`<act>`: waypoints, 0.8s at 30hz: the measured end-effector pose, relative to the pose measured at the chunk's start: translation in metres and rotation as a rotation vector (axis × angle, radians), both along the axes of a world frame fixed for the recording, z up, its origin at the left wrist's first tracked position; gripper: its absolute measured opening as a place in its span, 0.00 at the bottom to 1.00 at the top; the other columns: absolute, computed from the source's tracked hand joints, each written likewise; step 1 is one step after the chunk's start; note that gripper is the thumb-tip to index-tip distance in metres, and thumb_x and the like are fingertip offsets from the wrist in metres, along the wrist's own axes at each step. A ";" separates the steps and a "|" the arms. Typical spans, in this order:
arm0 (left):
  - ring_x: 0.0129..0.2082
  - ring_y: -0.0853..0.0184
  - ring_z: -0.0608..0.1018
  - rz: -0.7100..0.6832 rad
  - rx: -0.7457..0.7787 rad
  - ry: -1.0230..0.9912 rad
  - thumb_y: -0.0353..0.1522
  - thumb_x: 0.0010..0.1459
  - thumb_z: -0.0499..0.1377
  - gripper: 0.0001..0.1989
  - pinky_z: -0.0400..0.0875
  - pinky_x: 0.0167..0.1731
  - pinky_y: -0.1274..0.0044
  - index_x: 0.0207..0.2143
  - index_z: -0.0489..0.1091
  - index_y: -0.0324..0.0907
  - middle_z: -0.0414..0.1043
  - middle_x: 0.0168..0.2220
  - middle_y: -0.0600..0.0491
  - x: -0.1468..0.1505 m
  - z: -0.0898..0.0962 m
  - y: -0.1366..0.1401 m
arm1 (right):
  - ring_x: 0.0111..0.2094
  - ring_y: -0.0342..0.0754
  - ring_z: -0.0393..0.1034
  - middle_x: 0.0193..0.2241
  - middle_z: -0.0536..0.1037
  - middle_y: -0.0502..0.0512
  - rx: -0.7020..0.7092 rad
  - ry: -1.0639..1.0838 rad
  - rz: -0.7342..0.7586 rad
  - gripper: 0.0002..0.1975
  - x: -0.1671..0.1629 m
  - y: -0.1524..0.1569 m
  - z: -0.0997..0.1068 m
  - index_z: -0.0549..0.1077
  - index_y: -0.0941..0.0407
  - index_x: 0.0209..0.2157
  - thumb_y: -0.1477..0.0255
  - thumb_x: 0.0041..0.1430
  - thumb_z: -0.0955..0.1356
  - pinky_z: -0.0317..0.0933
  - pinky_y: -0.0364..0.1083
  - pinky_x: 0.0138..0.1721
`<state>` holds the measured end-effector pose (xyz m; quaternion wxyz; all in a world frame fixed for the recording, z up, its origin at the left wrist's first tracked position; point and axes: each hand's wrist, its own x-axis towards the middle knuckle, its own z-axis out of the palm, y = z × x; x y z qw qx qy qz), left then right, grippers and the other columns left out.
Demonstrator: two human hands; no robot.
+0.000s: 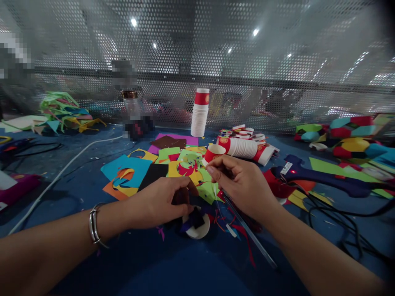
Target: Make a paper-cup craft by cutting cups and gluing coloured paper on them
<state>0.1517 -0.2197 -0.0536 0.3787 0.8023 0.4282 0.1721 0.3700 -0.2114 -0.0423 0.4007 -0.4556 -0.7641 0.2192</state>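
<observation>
Placed low at the left hand [166, 201]: white round piece [200, 234] on the blue counter [154, 267], topped with a dark paper square [197, 218] and overlapped by purple scraps. Left fingers curled, with a modest gap to the thumb; holding nothing visible. Cannot tell whether touching the square or just beside it.

At right hand [243, 187]: thumb and forefinger close together, in front of a red-and-white paper cup [215, 151]. Cannot tell whether gripping the cup, or anything small. Lying just below: clear rod [253, 235]. Farther right: navy glue gun [327, 176], showing a red light.

Judged to be at a fine placing or adjusting step, centred on the white piece. Judged to call next for steadying that piece at its rim with a light pinch, without shifting the dark square or dragging in loose trimmings [247, 242] close by.
</observation>
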 end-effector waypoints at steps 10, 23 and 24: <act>0.21 0.70 0.75 0.055 0.013 -0.035 0.31 0.54 0.59 0.11 0.64 0.19 0.81 0.41 0.69 0.45 0.74 0.26 0.58 0.001 -0.006 0.002 | 0.29 0.44 0.67 0.29 0.76 0.50 0.013 -0.049 -0.001 0.09 -0.001 0.000 0.001 0.75 0.55 0.35 0.67 0.66 0.66 0.60 0.44 0.30; 0.29 0.70 0.75 0.257 0.187 -0.270 0.29 0.56 0.59 0.07 0.70 0.29 0.77 0.38 0.67 0.44 0.71 0.31 0.57 -0.005 -0.004 0.012 | 0.26 0.45 0.68 0.27 0.76 0.51 -0.262 0.014 0.090 0.14 -0.004 0.002 -0.001 0.73 0.55 0.37 0.58 0.66 0.66 0.60 0.44 0.26; 0.29 0.70 0.75 0.260 0.189 -0.300 0.29 0.56 0.59 0.06 0.71 0.29 0.77 0.38 0.67 0.44 0.71 0.31 0.57 -0.005 -0.003 0.011 | 0.27 0.44 0.69 0.28 0.77 0.51 -0.290 0.051 0.105 0.14 -0.005 0.002 -0.001 0.73 0.55 0.38 0.58 0.66 0.66 0.61 0.44 0.26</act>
